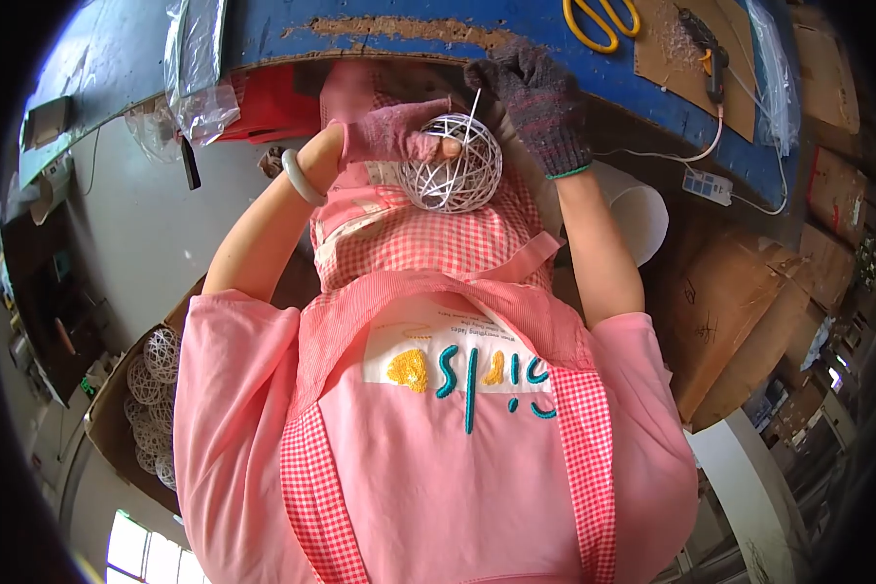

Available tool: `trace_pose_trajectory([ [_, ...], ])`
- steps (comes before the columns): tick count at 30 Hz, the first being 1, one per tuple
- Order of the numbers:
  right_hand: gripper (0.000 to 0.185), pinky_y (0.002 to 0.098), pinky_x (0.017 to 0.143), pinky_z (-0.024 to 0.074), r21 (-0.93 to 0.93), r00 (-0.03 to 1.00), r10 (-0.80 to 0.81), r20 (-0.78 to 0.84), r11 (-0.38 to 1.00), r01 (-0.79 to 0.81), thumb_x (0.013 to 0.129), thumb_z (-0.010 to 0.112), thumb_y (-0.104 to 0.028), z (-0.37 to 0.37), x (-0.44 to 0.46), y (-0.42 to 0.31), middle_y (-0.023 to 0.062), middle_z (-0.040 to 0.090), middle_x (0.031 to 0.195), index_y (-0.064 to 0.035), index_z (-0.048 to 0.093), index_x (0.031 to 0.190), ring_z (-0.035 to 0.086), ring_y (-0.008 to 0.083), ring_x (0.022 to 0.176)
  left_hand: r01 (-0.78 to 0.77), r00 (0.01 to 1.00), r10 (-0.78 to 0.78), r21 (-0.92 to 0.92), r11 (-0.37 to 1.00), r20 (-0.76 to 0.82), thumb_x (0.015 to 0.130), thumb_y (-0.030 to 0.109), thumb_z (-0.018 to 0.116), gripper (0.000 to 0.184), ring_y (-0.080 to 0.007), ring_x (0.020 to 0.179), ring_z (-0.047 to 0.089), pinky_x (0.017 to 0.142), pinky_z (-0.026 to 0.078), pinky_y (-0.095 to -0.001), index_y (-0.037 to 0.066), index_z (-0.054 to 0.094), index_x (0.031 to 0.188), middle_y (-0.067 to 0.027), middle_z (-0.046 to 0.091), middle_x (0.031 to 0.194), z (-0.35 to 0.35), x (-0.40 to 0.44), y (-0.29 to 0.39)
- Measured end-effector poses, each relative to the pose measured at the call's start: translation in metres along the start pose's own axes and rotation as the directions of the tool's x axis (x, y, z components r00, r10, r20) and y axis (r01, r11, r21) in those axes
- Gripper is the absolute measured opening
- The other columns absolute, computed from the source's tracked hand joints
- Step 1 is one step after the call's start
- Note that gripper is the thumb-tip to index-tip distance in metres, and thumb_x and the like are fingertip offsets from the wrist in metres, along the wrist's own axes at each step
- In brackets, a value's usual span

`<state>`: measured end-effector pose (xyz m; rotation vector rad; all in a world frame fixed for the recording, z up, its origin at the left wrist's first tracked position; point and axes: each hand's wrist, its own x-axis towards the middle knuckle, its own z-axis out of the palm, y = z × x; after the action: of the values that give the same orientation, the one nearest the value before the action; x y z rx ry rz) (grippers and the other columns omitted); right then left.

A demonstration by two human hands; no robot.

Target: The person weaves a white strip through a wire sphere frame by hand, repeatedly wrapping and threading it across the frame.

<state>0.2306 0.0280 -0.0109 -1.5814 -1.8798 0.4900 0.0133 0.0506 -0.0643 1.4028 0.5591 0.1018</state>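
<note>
My left hand (399, 134), in a pink glove with a bare fingertip showing, is closed around a white woven strand ball (455, 180) above my lap. A pale strand end (474, 104) sticks up from the top of the ball. My right hand (540, 107), in a dark grey knitted glove, is just right of the ball near that strand end. Its fingers are curled together, and whatever they may pinch is hidden. A red-checked apron (428, 248) covers my lap under the ball.
Ahead is a blue worktable (399, 15) with yellow-handled scissors (603, 39) and a glue gun (715, 73) on cardboard. Its cord leads to a power strip (707, 186). A box of similar balls (151, 389) stands at left, and a cardboard box (730, 311) at right.
</note>
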Motion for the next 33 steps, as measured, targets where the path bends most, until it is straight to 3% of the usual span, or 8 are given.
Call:
trace_pose_trajectory([
  [8, 0.012, 0.0358, 0.064, 0.0499, 0.049, 0.999, -0.032, -0.018, 0.998, 0.033, 0.085, 0.070, -0.023, 0.010, -0.007, -0.008, 0.0099, 0.066, 0.084, -0.0122, 0.064, 0.087, 0.065, 0.0314, 0.078, -0.110, 0.992, 0.100, -0.139, 0.984, -0.074, 0.078, 0.015, 0.080, 0.072, -0.0153, 0.109, 0.057, 0.094, 0.047, -0.0305, 0.003, 0.040, 0.137, -0.0059, 0.061, 0.117, 0.019, -0.017, 0.030],
  [12, 0.013, 0.0397, 0.061, 0.0501, 0.087, 0.997, -0.059, -0.041, 0.994, 0.063, 0.087, 0.064, -0.024, 0.014, -0.012, 0.000, 0.0087, 0.063, 0.082, -0.0108, 0.062, 0.089, 0.063, 0.0317, 0.074, -0.147, 0.979, 0.132, -0.088, 0.985, -0.156, 0.074, 0.030, 0.084, 0.079, -0.0182, 0.111, 0.056, 0.097, 0.045, -0.0334, 0.001, 0.041, 0.135, -0.0097, 0.059, 0.121, 0.026, -0.028, 0.040],
  [16, 0.013, 0.0388, 0.062, 0.0510, -0.433, 0.887, -0.458, 0.048, 0.791, 0.432, 0.088, 0.060, -0.022, -0.006, -0.005, 0.001, 0.0071, 0.062, 0.082, -0.0101, 0.063, 0.093, 0.062, 0.0272, 0.074, -0.180, 0.957, 0.205, 0.131, 0.975, -0.207, 0.071, 0.035, 0.085, 0.082, -0.0215, 0.113, 0.055, 0.097, 0.044, -0.0343, 0.001, 0.045, 0.135, -0.0123, 0.055, 0.124, 0.025, -0.034, 0.039],
  [19, 0.019, 0.0386, 0.063, 0.0505, -0.395, 0.899, -0.411, 0.152, 0.808, 0.436, 0.088, 0.062, -0.028, -0.029, 0.000, -0.005, 0.0079, 0.062, 0.080, -0.0090, 0.064, 0.093, 0.062, 0.0255, 0.077, -0.103, 0.974, 0.085, -0.078, 0.992, -0.211, 0.072, 0.031, 0.084, 0.081, -0.0216, 0.116, 0.054, 0.100, 0.043, -0.0344, 0.001, 0.044, 0.136, -0.0118, 0.054, 0.126, 0.026, -0.036, 0.041],
  [21, 0.025, 0.0371, 0.067, 0.0484, 0.446, 0.900, -0.075, 0.430, 0.884, -0.139, 0.085, 0.068, -0.031, -0.048, 0.002, -0.006, 0.0125, 0.063, 0.082, -0.0064, 0.064, 0.086, 0.061, 0.0272, 0.072, -0.116, 0.977, 0.089, -0.132, 0.984, -0.195, 0.072, 0.031, 0.084, 0.081, -0.0214, 0.116, 0.054, 0.100, 0.043, -0.0346, 0.002, 0.044, 0.136, -0.0116, 0.054, 0.126, 0.027, -0.035, 0.042],
  [24, 0.038, 0.0380, 0.071, 0.0485, -0.032, 0.705, -0.030, 0.709, 0.997, 0.076, 0.083, 0.066, -0.049, -0.095, 0.011, -0.028, 0.0099, 0.063, 0.079, -0.0115, 0.066, 0.090, 0.062, 0.0256, 0.081, -0.104, 0.983, 0.073, -0.184, 0.977, -0.167, 0.074, 0.030, 0.083, 0.081, -0.0204, 0.117, 0.054, 0.101, 0.043, -0.0345, 0.003, 0.041, 0.138, -0.0104, 0.055, 0.126, 0.025, -0.034, 0.034],
  [25, 0.026, 0.0350, 0.067, 0.0481, -0.052, 0.731, -0.060, 0.680, 0.990, 0.129, 0.085, 0.069, -0.032, -0.104, 0.009, -0.034, 0.0144, 0.063, 0.079, -0.0058, 0.067, 0.087, 0.061, 0.0296, 0.075, -0.089, 0.989, 0.051, -0.278, 0.956, -0.139, 0.075, 0.030, 0.082, 0.081, -0.0199, 0.117, 0.054, 0.101, 0.043, -0.0343, 0.003, 0.040, 0.139, -0.0095, 0.056, 0.126, 0.024, -0.032, 0.033],
  [33, 0.014, 0.0285, 0.063, 0.0492, 0.388, 0.939, -0.172, 0.297, 0.920, 0.045, 0.093, 0.059, -0.016, -0.019, -0.025, 0.027, 0.0066, 0.067, 0.083, -0.0055, 0.066, 0.098, 0.062, 0.0183, 0.068, 0.024, 0.999, -0.010, -0.347, 0.938, 0.043, 0.078, 0.036, 0.080, 0.091, -0.0181, 0.123, 0.049, 0.106, 0.038, -0.0333, 0.001, 0.031, 0.144, -0.0071, 0.054, 0.130, -0.006, -0.011, -0.012],
])
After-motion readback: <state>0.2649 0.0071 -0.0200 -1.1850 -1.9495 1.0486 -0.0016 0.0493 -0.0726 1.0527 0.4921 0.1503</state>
